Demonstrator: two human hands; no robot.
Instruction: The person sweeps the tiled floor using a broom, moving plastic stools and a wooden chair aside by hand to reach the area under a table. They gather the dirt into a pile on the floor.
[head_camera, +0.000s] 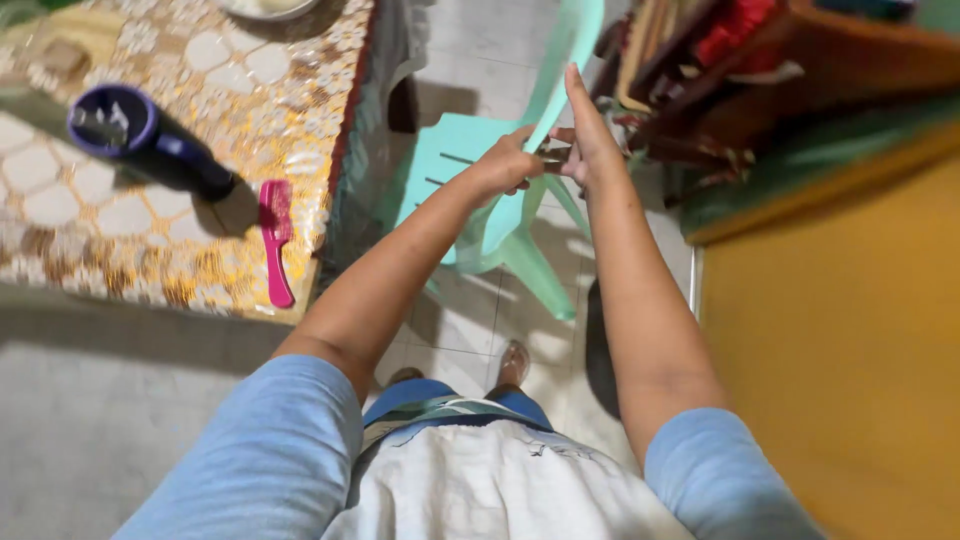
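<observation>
The left hand (508, 163) curls its fingers into a pinch on a small dark object (553, 155), too blurred to identify, held between both hands above the seat of a mint-green plastic chair (470, 160). The right hand (590, 140) grips its other end, index finger pointing straight up. On the patterned table (260, 110) to the left lie a pink comb (274, 238) and a dark blue hair dryer (140, 135)

The small dark thing (552, 153) pinched between both hands is blurred and mostly hidden by fingers (520, 160).
</observation>
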